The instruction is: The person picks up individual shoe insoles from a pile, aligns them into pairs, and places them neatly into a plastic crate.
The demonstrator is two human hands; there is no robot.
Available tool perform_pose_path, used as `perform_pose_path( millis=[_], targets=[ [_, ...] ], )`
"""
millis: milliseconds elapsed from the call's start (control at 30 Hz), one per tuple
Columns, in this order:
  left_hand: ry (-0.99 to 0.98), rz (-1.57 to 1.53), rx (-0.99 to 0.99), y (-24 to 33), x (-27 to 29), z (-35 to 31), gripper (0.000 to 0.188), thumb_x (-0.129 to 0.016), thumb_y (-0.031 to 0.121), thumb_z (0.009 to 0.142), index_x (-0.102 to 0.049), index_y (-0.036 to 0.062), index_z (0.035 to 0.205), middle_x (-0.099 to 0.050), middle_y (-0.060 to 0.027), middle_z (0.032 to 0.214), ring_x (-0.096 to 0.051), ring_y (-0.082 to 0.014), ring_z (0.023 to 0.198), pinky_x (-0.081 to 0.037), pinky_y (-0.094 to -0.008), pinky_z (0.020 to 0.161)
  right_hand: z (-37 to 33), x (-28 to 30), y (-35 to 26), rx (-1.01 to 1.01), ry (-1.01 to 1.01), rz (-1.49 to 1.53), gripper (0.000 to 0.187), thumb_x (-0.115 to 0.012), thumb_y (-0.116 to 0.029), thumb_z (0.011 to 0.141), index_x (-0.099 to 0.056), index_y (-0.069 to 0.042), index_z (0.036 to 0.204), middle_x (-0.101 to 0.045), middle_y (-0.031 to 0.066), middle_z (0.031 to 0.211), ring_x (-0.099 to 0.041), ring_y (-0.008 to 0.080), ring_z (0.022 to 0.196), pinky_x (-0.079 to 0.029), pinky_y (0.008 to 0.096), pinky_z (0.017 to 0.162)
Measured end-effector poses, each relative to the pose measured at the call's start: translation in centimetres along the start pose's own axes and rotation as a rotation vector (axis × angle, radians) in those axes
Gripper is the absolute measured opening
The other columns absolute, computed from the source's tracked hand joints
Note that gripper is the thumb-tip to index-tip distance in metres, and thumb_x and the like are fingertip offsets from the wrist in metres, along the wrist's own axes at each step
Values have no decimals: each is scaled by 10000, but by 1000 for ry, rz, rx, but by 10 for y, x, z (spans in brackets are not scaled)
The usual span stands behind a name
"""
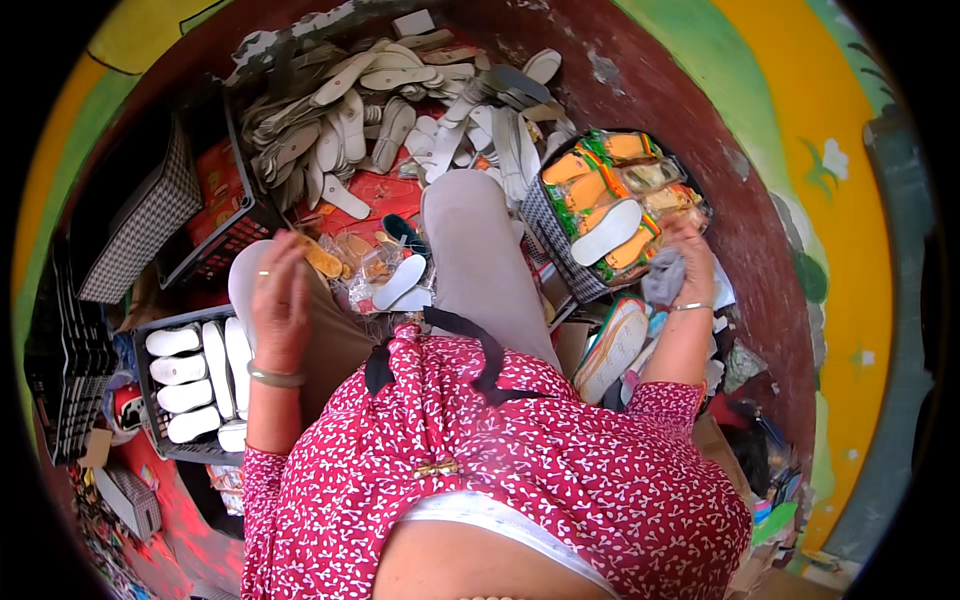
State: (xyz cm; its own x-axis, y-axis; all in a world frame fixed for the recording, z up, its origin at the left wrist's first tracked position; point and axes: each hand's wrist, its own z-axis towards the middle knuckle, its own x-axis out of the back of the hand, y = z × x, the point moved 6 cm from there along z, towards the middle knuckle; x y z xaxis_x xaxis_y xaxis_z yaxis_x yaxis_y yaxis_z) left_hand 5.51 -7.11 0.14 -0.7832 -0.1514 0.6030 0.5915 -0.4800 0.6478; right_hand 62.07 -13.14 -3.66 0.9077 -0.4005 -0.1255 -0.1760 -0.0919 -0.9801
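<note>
My left hand [280,305] is raised above my left knee, its fingers loosely stretched with nothing visible in them. On the right, my right hand [692,262] is closed around a crumpled grey cloth [663,277], beside a houndstooth-patterned basket [556,245]. That basket holds several orange insoles [590,188] in green-edged packing. A white insole [607,232] lies on top of them. Between my legs, a pale insole [399,282] rests on clear plastic wrapping [365,268], close to a yellow-orange insole [322,258].
A large heap of whitish insoles [345,125] spreads over red sheeting at the back. To the left stand a black crate [150,408] of white insoles and an open box [145,225] with patterned sides. A sports shoe [612,350] sits near my right forearm. A maroon wall [720,150] curves along the right.
</note>
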Motion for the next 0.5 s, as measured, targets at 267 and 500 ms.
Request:
perform_pose_path(
  millis=[267,500],
  targets=[
    [-189,41,-99,1,-43,-9,160,-585,7,791,-623,-17,945,-624,-164,998,-576,-343,994,-464,-389,869,-29,-6,178,-462,526,419,182,-606,-121,803,-584,-18,951,-646,120,839,-633,246,716,-518,352,648],
    [-238,65,-71,3,-46,-13,155,-591,10,786,-617,-24,935,-633,-174,949,-593,-331,954,-469,-375,857,-17,-27,176,-710,402,337,208,-602,-192,817,-602,-29,946,-659,105,869,-636,266,738,-523,403,679]
  ],
)
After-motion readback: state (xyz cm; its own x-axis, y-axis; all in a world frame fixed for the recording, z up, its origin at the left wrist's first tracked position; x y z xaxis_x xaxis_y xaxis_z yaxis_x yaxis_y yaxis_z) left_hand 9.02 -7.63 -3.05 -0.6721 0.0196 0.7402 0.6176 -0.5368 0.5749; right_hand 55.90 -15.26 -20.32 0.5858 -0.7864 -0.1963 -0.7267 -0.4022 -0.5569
